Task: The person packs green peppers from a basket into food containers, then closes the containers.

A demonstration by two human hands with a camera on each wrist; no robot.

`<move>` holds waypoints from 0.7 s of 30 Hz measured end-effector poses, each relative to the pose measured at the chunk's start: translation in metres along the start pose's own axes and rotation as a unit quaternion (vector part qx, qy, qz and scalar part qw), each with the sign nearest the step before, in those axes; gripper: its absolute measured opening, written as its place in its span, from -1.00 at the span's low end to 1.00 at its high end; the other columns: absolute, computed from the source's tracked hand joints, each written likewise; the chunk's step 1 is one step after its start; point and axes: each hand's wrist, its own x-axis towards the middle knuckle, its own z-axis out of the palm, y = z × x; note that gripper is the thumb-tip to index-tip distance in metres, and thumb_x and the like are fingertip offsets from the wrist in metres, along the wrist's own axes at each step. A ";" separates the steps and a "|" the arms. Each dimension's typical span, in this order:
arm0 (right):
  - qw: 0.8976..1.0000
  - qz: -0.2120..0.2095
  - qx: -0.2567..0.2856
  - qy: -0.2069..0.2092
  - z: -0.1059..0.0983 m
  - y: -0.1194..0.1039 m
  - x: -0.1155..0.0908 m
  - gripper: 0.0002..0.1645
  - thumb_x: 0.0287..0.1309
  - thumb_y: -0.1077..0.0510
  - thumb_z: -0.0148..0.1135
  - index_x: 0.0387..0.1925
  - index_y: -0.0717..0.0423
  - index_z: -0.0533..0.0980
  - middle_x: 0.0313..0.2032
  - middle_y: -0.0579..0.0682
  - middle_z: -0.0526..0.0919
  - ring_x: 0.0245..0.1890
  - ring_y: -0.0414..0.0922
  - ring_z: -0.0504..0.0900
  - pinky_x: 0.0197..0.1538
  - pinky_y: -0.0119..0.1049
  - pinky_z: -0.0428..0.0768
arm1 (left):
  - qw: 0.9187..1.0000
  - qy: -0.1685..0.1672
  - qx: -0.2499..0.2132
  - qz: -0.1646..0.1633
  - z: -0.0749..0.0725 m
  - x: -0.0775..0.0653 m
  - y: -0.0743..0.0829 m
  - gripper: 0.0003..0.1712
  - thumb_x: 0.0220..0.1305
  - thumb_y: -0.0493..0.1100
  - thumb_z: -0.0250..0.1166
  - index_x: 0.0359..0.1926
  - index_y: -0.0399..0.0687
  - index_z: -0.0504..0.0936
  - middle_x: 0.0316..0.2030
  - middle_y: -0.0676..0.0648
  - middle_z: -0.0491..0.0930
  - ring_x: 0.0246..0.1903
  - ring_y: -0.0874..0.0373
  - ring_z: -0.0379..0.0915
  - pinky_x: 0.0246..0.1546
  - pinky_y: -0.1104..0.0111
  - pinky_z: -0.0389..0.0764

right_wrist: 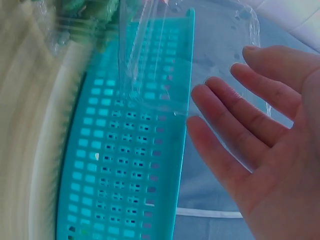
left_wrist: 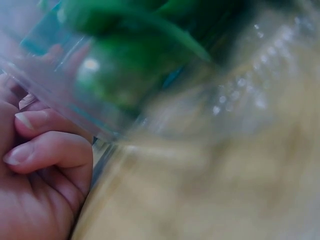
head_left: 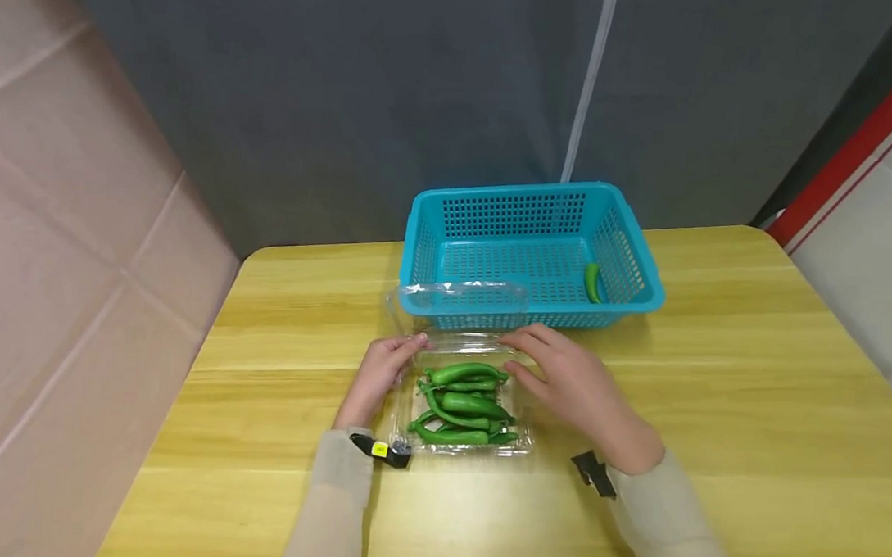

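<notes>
A clear plastic clamshell box (head_left: 517,451) lies on the table with its lid (head_left: 456,299) raised at the far side. Inside its base is a pile of several green chili peppers (head_left: 471,405). At the box's left side my left hand (head_left: 380,370) grips the edge near the hinge; its curled fingers (left_wrist: 55,150) show beside the clear wall in the left wrist view. My right hand (head_left: 564,381) is by the box's right side, fingers extended toward the hinge. In the right wrist view its fingers (right_wrist: 225,120) are spread, with nothing held between them.
Just behind the box stands a blue perforated basket (head_left: 640,306), and the raised lid overlaps its front rim in view. One green chili pepper (head_left: 592,282) lies at the basket's right end. A dark grey curtain (head_left: 348,127) hangs along the table's (head_left: 754,338) far edge.
</notes>
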 end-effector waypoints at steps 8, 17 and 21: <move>1.000 0.015 0.001 0.016 -0.014 0.010 -0.002 -0.73 0.03 0.10 0.26 -0.18 0.03 0.53 -0.22 -0.15 0.52 -0.19 -0.19 0.51 -0.16 -0.26 0.52 | 1.000 -0.004 -0.003 0.005 0.003 -0.013 0.024 -0.63 0.19 0.09 0.15 -0.24 -0.10 0.65 -0.84 0.09 0.15 -0.87 0.31 0.01 -0.87 0.44 0.07; 0.996 0.046 0.000 0.078 -0.024 0.028 -0.006 -0.73 0.03 0.18 0.26 -0.17 0.11 0.52 -0.19 -0.04 0.55 -0.18 -0.08 0.53 -0.15 -0.16 0.51 | 1.000 -0.005 -0.010 0.006 0.003 -0.014 0.023 -0.58 0.18 0.10 0.16 -0.21 -0.15 0.63 -0.81 0.08 0.20 -0.86 0.30 0.02 -0.87 0.43 0.06; 0.994 0.072 -0.004 0.083 -0.026 0.033 -0.008 -0.64 0.04 0.19 0.25 -0.07 0.13 0.48 -0.09 0.05 0.51 -0.09 0.01 0.49 -0.10 -0.06 0.48 | 1.000 -0.004 -0.012 0.000 0.003 -0.014 0.022 -0.57 0.17 0.11 0.16 -0.19 -0.16 0.63 -0.78 0.07 0.23 -0.86 0.30 0.02 -0.87 0.42 0.08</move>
